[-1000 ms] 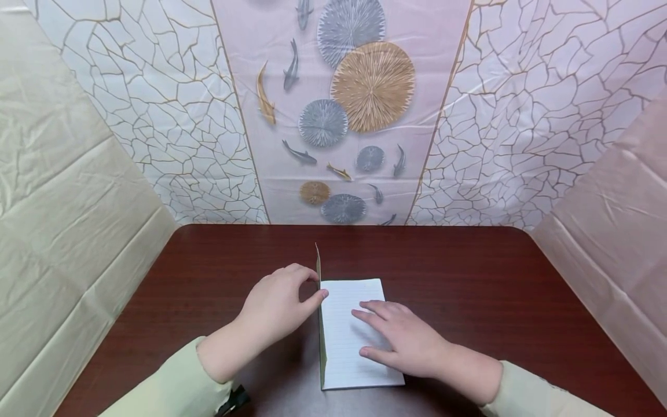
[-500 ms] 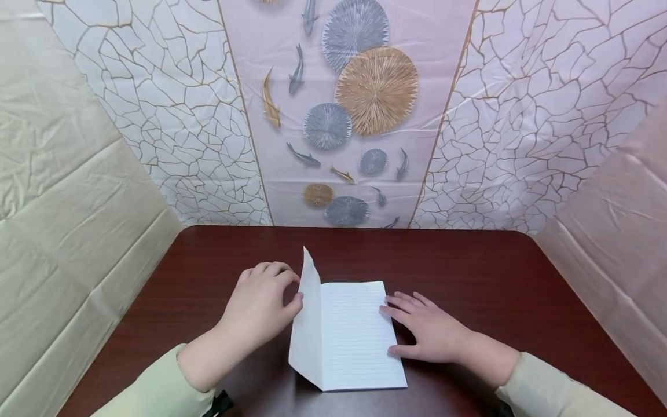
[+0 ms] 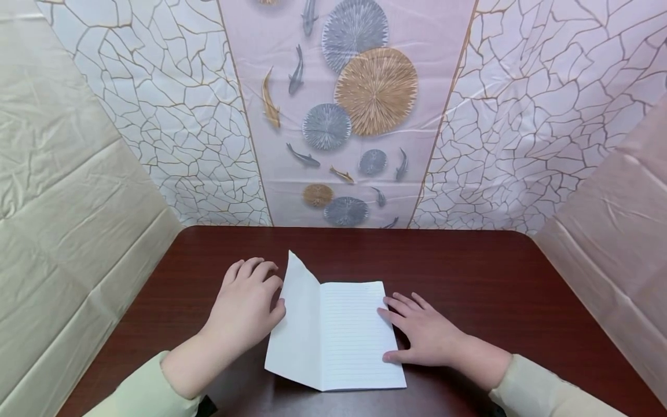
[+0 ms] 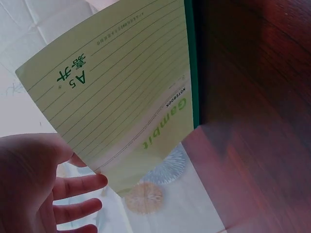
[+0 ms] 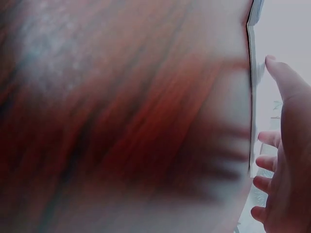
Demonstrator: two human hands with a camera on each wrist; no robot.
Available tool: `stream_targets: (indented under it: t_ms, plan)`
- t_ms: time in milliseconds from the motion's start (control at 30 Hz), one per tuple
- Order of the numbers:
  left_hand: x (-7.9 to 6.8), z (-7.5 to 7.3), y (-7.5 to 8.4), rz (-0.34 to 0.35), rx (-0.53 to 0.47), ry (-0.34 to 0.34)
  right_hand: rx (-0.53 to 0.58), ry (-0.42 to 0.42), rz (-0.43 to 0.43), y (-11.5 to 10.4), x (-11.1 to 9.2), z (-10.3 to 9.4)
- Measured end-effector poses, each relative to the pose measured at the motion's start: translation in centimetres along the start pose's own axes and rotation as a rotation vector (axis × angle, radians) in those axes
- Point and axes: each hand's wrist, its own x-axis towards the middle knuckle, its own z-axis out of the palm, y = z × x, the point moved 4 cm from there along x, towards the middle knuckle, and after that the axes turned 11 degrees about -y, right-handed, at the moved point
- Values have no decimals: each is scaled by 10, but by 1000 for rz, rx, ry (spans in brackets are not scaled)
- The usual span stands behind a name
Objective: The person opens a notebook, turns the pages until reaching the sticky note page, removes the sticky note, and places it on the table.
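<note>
Touching the tilted cover (image 3: 299,333) at its outer edge, your left hand (image 3: 239,307) has its fingers spread; whether it pinches, I can't tell. Your right hand (image 3: 429,334) rests, fingers apart, on the right edge of the notebook (image 3: 354,341), which lies partly open on the desk (image 3: 458,260). The cover, likely springy at the fold, might flip back if your left hand slips. No container shows.
</note>
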Motion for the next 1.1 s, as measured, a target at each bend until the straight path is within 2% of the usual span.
stream_targets:
  t_ms: [267, 467, 767, 1100]
  plan:
    - [-4, 3, -6, -6, -4, 7, -1, -16, 33, 2, -2, 4]
    - [-9, 12, -12, -36, -18, -16, 7, 8, 49, 4, -8, 5]
    - [-18, 31, -23, -75, -77, -16, -18, 37, 72, 9, -15, 8]
    - [-28, 62, -35, -148, -121, -110, -14, 43, 86, 14, -20, 8]
